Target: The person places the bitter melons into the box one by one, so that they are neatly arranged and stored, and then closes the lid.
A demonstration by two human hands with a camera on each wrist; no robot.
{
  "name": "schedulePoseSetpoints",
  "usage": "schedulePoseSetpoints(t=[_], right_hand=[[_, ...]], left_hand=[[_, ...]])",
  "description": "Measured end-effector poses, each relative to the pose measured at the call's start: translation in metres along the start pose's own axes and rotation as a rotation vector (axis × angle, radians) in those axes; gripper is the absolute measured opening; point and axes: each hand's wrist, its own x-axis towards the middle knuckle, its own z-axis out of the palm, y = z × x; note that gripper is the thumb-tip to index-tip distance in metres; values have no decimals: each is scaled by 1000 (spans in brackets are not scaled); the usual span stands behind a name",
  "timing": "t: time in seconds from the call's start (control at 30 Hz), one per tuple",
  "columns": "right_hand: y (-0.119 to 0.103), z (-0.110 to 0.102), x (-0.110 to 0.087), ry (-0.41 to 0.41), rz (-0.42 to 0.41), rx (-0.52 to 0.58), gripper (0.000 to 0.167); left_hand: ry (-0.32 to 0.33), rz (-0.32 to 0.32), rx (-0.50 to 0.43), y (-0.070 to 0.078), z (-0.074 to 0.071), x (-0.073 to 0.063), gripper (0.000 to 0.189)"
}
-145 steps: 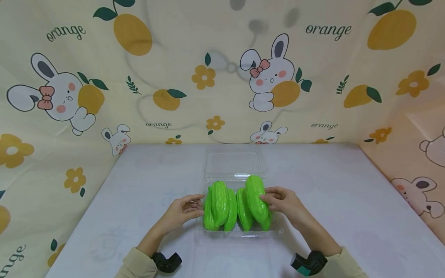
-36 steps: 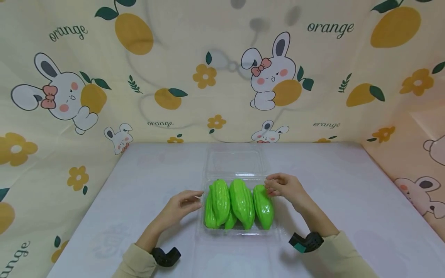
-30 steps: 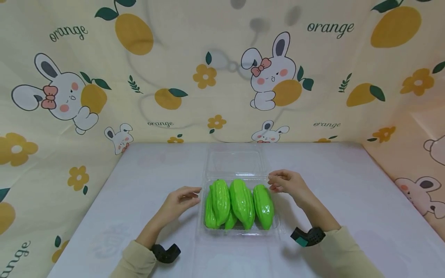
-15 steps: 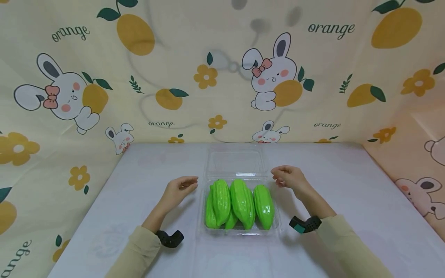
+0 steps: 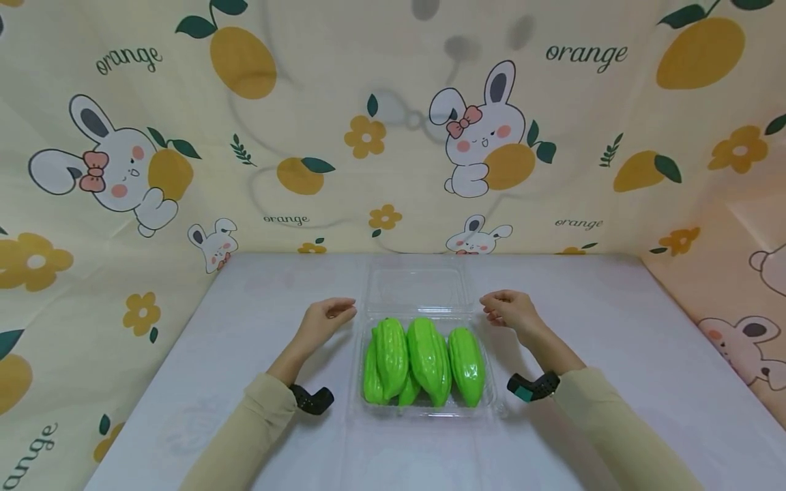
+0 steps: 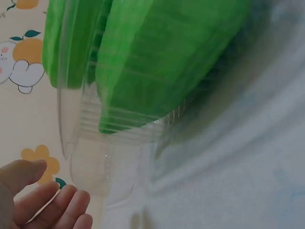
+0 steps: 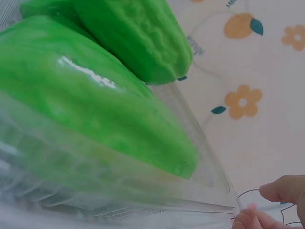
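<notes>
Several glossy green bitter melons [image 5: 424, 361] lie side by side, some stacked, in a clear plastic clamshell box [image 5: 430, 412]. Its clear lid [image 5: 417, 290] is folded back flat on the table behind them. My left hand [image 5: 322, 322] hovers just left of the lid's hinge with fingers loosely bent and nothing held. On the opposite side, my right hand [image 5: 514, 315] is near the back right corner, also holding nothing. In the right wrist view, my thumb and fingers [image 7: 281, 188] are close beside the box's corner; whether they touch it is hard to tell.
The box stands on a white-covered table [image 5: 276, 286]. A patterned cloth [image 5: 393, 136] with rabbits and oranges rises behind and at both sides. Black cameras [image 5: 312, 399] are strapped to both wrists.
Earlier my right hand held a bitter melon at the box's right side; it has let go and the melon lies inside. Both hands have moved back toward the lid's hinge.
</notes>
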Motion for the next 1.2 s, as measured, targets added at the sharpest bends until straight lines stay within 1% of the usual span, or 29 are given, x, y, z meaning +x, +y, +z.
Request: schedulePoseSetpoints(t=[0.1,0.2,0.4,0.53,0.67,0.77,0.83,1.07,1.2], right_hand=[[0,1,2,5,7,24,39],[0,1,2,1,18,55,39],[3,0,5,-58,57,149,42],[7,-2,7,-104,60,211,41],[7,-2,8,-136,63,218,48],[6,0,9,-144,69,203,52],[5,1,11,-148,69,213,52],[3,4,14,-148,75,227,51],[4,5,15,-148,67,238,50]], left_hand=[[-1,-39,-17,-2,1,6,35],[-15,-73,-70,-5,1,12,37],[-73,-128,-230,-8,-1,23,43],[-89,-211,-275,-8,-1,28,43],[-106,-255,-290,-9,0,33,43],[-123,-271,-289,-9,1,37,43],[-130,-281,-291,-8,1,39,43],[-143,-291,-294,-5,3,44,41],[-153,-283,-290,-3,4,45,40]])
